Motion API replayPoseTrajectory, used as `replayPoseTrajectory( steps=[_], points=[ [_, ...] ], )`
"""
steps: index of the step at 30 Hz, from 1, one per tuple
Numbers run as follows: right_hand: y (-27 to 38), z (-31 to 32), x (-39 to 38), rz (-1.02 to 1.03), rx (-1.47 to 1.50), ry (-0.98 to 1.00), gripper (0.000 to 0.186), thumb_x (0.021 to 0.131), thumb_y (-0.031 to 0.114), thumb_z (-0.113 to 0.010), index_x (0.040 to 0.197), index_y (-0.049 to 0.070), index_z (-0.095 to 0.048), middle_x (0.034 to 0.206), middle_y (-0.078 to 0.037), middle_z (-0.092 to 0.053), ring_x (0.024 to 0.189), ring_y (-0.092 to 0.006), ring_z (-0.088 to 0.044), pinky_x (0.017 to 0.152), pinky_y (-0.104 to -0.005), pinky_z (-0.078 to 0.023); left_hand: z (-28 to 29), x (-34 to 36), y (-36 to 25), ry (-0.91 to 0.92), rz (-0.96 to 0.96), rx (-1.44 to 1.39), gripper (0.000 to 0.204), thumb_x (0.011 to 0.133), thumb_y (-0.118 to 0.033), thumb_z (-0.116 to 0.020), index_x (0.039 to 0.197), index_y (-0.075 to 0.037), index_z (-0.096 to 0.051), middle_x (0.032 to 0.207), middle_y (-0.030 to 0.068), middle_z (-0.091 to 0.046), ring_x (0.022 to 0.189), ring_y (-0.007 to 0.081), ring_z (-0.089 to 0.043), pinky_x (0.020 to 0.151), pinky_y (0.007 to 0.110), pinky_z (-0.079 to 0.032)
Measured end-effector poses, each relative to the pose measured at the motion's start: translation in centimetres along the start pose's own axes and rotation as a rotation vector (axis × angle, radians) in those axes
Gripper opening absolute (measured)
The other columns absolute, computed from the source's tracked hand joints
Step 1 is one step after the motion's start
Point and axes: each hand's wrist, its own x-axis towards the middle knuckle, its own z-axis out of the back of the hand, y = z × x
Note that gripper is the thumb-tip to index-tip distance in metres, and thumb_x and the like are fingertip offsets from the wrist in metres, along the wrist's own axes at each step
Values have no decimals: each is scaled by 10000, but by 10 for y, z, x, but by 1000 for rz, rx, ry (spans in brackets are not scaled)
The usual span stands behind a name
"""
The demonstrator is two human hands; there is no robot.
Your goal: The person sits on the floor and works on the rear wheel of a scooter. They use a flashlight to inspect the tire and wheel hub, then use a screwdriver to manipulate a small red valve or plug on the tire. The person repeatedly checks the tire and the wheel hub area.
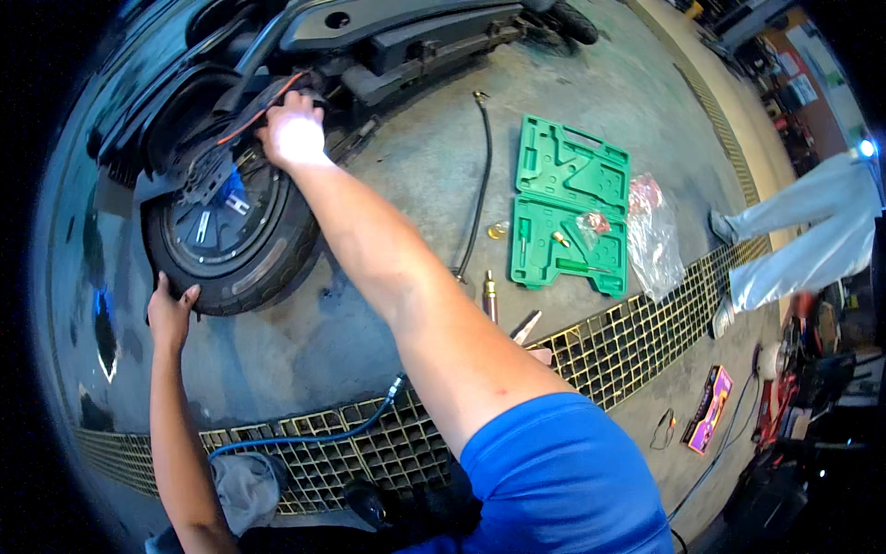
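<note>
A wheel with a black tyre (263, 277) stands at the rear of a dark scooter (397, 42), which lies or leans at the far left. My left hand (172, 309) grips the tyre's near edge, thumb and fingers on the rubber. Farther up, my right hand (293, 134) reaches past the wheel to the scooter's dark underside, fingers curled; glare whitens its back and what it holds is hidden. An orange cable (263, 109) runs right beside those fingers. Inside the wheel are a metal bracket (205, 175) and a grey hub (221, 231).
An open green tool case (572, 175) lies on the floor, right of a black hose (484, 166). A plastic bag (653, 240) is beside it. Yellow floor grating (637, 337) crosses nearby, with a blue hose (341, 436) over it. Another person's legs (794, 226) are at right.
</note>
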Motion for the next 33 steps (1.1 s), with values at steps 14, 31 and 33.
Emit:
replayPoseTrajectory(
  steps=[14,31,33],
  points=[
    [5,12,-4,-52,41,19,308,776,286,-730,1007,82,-721,1199,-141,-526,1185,-309,-437,960,-427,-358,-11,5,16,6,-5,-96,784,792,-289,-751,1348,132,-391,1200,309,-580,1143,362,-584,961,364,-438],
    [-4,6,3,-76,31,15,314,756,280,-750,1015,104,-715,1184,-125,-530,1177,-312,-439,946,-429,-358,4,-7,-22,55,7,-21,768,822,-307,-733,1358,121,-388,1168,306,-600,1100,355,-612,911,360,-468],
    [4,13,-1,-46,23,37,309,764,283,-744,1016,107,-716,1184,-125,-530,1175,-312,-440,946,-432,-358,-3,-4,-2,6,-23,-54,768,822,-304,-733,1359,123,-385,1174,306,-597,1106,350,-611,916,359,-467]
  ],
)
